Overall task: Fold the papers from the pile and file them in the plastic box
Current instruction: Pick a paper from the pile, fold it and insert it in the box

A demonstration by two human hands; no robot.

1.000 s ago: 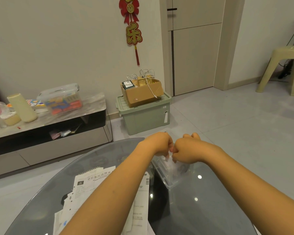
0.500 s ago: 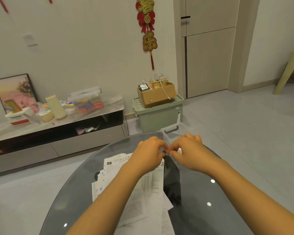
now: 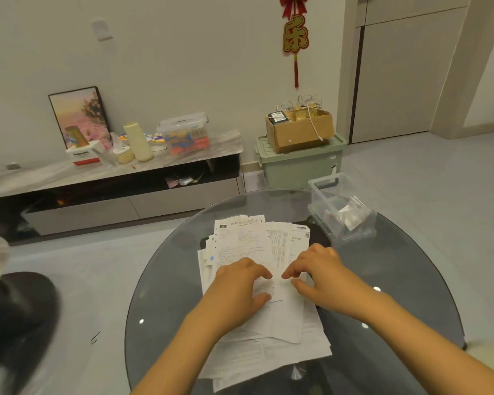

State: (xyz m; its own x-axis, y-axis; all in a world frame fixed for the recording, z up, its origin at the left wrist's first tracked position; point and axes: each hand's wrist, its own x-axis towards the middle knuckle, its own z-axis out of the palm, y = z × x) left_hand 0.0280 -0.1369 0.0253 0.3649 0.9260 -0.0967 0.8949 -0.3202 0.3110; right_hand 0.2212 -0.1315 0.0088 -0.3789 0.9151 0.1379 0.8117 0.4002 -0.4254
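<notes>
From the head view, the pile of papers lies spread across the middle of the round glass desk, and both hands are down on top of it: the left hand rests with fingers bent and thumb tucked against a small sheet, the right hand just beside it with fingertips touching the same sheet. Whether either hand actually pinches the sheet, I cannot tell. The clear plastic box stands open at the desk's far right edge, well apart from both hands, with a few folded papers already inside.
</notes>
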